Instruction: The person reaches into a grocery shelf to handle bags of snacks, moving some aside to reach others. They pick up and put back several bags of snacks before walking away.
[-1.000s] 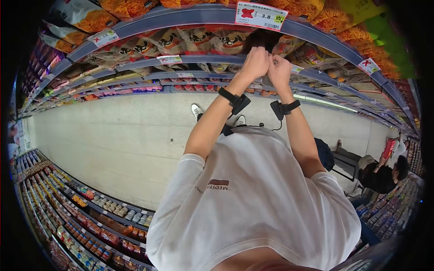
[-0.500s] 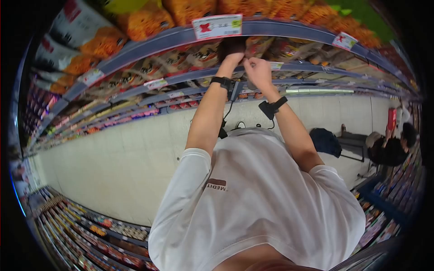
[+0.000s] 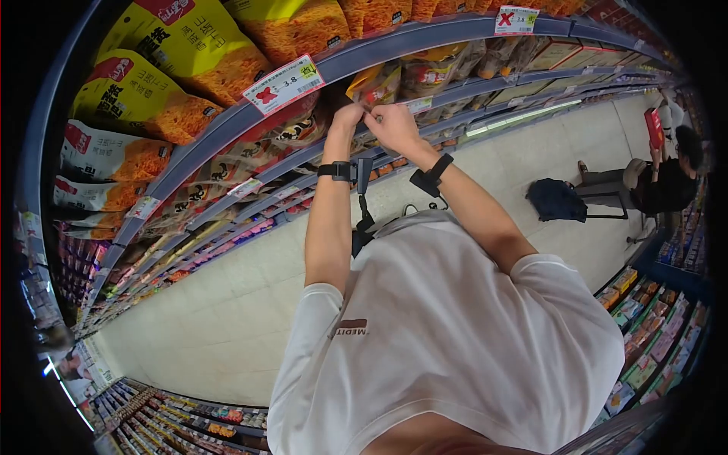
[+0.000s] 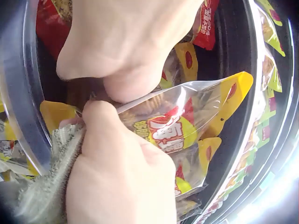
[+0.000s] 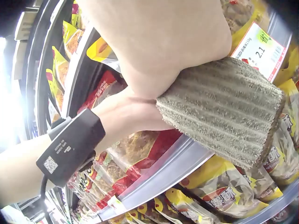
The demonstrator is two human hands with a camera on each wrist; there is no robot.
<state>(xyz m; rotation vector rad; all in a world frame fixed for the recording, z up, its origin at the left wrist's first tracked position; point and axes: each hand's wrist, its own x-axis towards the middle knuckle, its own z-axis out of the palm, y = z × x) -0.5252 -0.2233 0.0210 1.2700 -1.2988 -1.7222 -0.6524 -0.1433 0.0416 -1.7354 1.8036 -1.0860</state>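
Observation:
At a shelf of bagged snacks, my left hand (image 3: 346, 120) and right hand (image 3: 397, 129) meet at the fingers. The right hand grips a grey-green ribbed cloth (image 5: 224, 107), which hangs out below its fingers in the right wrist view. The left hand's fingers are curled in close to the right fingertips; I cannot tell what they hold. A clear snack bag with yellow corners (image 4: 166, 123) stands right beside both hands, its top edge running behind the left fingers. In the right wrist view the left hand is mostly hidden by the right hand.
Above the hands runs a shelf edge with a price label (image 3: 286, 85) and large yellow snack bags (image 3: 152, 95). Red snack bags (image 5: 140, 158) fill a shelf beside the left forearm. Another person (image 3: 667, 178) is in the aisle at the right, near a dark bag (image 3: 556, 200).
The head view has turned. Both hands have shifted right along the shelf, from under the 3.8 price label to past it, staying together at the fingers.

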